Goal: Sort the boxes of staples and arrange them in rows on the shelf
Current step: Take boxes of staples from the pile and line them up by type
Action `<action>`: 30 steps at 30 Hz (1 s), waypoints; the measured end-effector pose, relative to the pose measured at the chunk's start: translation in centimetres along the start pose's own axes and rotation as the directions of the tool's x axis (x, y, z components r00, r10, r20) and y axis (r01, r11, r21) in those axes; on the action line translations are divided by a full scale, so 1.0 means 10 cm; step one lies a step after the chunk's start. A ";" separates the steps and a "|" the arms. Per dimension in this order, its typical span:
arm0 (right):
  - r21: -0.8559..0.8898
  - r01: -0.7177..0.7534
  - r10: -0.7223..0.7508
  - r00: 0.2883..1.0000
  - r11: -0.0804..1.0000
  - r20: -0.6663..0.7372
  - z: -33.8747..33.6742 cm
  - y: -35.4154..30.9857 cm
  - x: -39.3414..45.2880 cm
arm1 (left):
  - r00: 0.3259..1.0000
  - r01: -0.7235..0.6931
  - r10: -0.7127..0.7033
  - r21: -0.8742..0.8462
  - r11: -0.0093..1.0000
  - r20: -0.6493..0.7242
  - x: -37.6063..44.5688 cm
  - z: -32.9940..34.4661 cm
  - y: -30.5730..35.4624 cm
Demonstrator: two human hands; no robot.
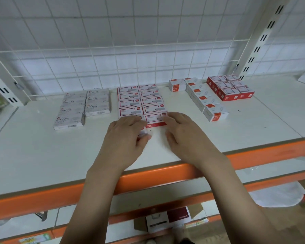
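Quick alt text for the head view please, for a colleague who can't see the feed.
Two hands, left hand and right hand, rest at the front of a two-column block of red-and-white staple boxes on a white shelf. Grey STAPLES boxes lie to its left, white boxes and red boxes to its right.

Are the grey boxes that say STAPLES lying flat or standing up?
Lying flat. The grey STAPLES boxes rest on the shelf with their wide printed faces up, in two rows.
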State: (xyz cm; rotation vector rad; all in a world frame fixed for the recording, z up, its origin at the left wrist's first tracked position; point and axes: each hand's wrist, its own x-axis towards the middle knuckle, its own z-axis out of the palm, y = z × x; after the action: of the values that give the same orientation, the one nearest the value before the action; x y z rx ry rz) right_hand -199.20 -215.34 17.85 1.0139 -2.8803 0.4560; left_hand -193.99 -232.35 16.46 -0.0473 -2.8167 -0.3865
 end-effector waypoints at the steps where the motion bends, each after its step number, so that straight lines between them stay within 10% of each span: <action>1: 0.000 -0.012 0.012 1.000 1.000 -0.022 -0.05 0.05 -0.04 | 1.000 -0.014 0.014 0.003 1.000 -0.003 0.04 0.00 0.06; 30: -0.085 -0.404 0.395 0.913 0.911 -0.104 -1.32 3.55 -1.85 | 0.977 -0.100 0.086 0.066 0.993 0.194 1.16 1.22 3.70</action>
State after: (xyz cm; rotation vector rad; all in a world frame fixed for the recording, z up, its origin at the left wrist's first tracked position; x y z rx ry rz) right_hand -207.32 -173.95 18.62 0.3720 -2.9924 0.3483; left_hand -205.88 -193.49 18.26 -0.2103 -3.0009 -0.2658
